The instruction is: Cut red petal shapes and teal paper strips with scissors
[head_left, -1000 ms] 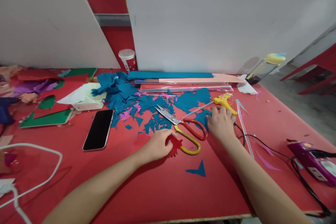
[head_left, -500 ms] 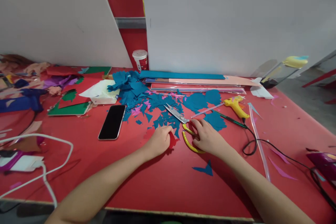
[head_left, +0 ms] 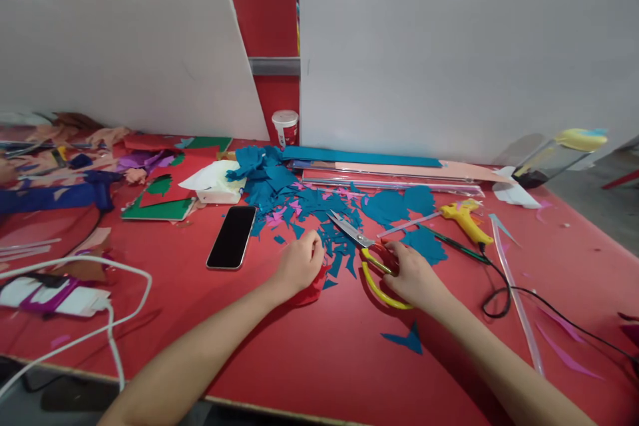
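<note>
My left hand (head_left: pixel 298 265) is closed on a red cut-out piece of felt (head_left: pixel 313 290) lying on the red table (head_left: pixel 319 359). My right hand (head_left: pixel 414 276) grips the handles of the scissors (head_left: pixel 372 256), which have yellow and red loops and steel blades pointing up-left. The scissors lie on the table amid several blue felt scraps (head_left: pixel 309 206). A single blue scrap (head_left: pixel 407 339) sits below my right wrist.
A black phone (head_left: pixel 232 237) lies left of my left hand. A yellow glue gun (head_left: pixel 464 221) with a black cord (head_left: pixel 499 293) is at the right. A white cable (head_left: pixel 100 279) loops at the left. White partitions (head_left: pixel 449 66) stand behind, with a paper cup (head_left: pixel 285 128) between them.
My right hand left the glue gun, moved left and took hold of the scissors' handles. My left hand stayed on the red piece. The view tilted up.
</note>
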Motion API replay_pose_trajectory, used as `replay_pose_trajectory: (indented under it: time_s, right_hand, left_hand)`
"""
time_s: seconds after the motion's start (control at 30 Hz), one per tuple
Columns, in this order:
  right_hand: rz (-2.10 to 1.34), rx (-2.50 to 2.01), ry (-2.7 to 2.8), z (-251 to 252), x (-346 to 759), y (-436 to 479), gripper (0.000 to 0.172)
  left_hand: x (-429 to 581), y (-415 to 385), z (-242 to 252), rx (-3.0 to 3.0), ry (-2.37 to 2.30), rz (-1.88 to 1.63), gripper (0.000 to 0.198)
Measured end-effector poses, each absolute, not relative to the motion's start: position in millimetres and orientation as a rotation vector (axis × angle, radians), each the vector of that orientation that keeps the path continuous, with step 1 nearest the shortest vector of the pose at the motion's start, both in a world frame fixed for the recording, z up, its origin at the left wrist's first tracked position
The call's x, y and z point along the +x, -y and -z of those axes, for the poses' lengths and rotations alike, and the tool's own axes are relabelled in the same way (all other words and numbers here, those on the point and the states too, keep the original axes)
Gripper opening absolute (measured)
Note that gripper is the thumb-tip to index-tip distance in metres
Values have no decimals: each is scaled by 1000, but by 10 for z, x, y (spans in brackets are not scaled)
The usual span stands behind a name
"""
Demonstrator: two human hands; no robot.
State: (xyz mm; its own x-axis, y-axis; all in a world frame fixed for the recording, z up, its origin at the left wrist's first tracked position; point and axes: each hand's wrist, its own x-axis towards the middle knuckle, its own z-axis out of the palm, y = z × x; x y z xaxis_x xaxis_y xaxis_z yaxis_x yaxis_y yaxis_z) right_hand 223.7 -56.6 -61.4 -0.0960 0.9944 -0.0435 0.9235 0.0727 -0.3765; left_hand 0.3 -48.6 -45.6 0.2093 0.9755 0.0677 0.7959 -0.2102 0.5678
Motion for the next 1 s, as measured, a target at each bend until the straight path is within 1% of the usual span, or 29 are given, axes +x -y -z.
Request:
replay_pose_trajectory:
  time_s: [0.1, 0.2, 0.23, 0.33, 0.47, 0.57, 0.8, 1.0]
  right_hand:
    - [-421, -1935, 2139, 600, 2257, 583, 48]
    - [-362, -1884, 2170, 613, 2276, 586, 45]
    - [-357, -1864, 2180, 623, 2283, 584, 42]
    - [-337, -1790, 2228, 672, 2301, 576, 34]
    - [-147, -1719, 2287, 748, 2289, 593, 34]
    - [-66, -1667, 2322, 791, 2264, 622, 35]
    - [-50, -1670, 2343, 824, 2257, 648, 36]
    - [173, -1756, 2293, 664, 2196, 631, 33]
  left_hand:
    - [-83, 403, 416, 2095, -1766, -503, 21]
    - [-219, 196, 358, 2150, -1883, -396, 31]
    - [-278, 98, 333, 2162, -1936, -362, 37]
    - [-469, -244, 256, 2160, -2130, -277, 43]
    - [-639, -627, 221, 2162, -2247, -187, 32]
    - [-644, -769, 276, 2151, -2278, -128, 28]
    - [-561, -854, 326, 2149, -2335, -125, 29]
    - [-650, -848, 45, 2128, -2451, -301, 33]
